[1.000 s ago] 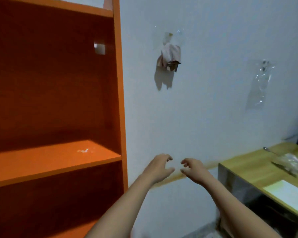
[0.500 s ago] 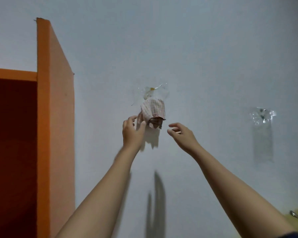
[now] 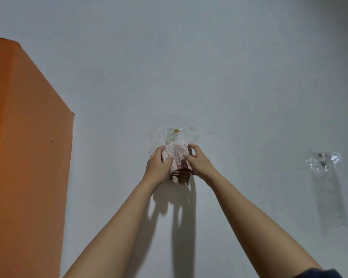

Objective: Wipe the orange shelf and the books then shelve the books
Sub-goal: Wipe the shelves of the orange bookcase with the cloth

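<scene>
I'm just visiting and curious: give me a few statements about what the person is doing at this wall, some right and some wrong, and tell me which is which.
1. The left hand and the right hand both grip the striped cloth. True.
2. The cloth lies on a table. False: it hangs against the white wall, just under a clear patch stuck there.
3. The orange shelf stands to the left of the cloth. True.
4. A book hangs from the second clear patch, further right. False: only clear plastic shows there.
</scene>
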Demonstrator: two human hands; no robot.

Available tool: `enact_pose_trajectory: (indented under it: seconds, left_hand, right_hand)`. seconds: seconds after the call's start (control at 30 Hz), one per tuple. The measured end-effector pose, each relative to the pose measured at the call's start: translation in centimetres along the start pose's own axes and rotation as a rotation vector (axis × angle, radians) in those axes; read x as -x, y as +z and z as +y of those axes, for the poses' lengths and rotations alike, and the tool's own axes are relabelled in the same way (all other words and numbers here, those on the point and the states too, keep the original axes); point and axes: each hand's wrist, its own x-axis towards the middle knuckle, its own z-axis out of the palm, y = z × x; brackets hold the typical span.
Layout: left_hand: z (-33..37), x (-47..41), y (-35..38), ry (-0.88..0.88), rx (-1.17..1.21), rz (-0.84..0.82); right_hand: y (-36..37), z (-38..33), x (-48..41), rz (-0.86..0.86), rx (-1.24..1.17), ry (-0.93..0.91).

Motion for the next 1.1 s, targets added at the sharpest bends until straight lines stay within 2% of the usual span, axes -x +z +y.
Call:
enact_pose_trajectory:
  seconds: [0.1,0.3,0.47,0.77,0.97,1.1]
  left_hand:
    - [0.0,-0.5,0.1,0.017,0.025,-0.001]
    - [1.5,-0.9,-0.2,0.074,0.192,0.114]
    - [4.4,-0.1,-0.3,0.088,0.296,0.107]
    - [7.7,7.1,-1.1,0.007,0.326,-0.131]
    - [10.4,15.2,-5.4,-0.031,0.392,-0.311]
    - [11.1,22.2,-9.1,-0.084,0.448,-0.358]
  right_hand:
    - [0.3,0.0,-0.3,0.026,-0.081,-0.025]
    - [-0.1,-1.3,-1.0,0.147,-0.191,-0.116]
    - [-2.0,-2.6,-0.3,0.202,-0.247,-0.173]
    - [-5.4,-4.4,8.9,0.247,-0.217,-0.040]
    - [-5.4,-8.1,19.0,0.251,-0.175,-0.010]
    - [-4.0,-11.0,26.5,0.247,-0.195,0.018]
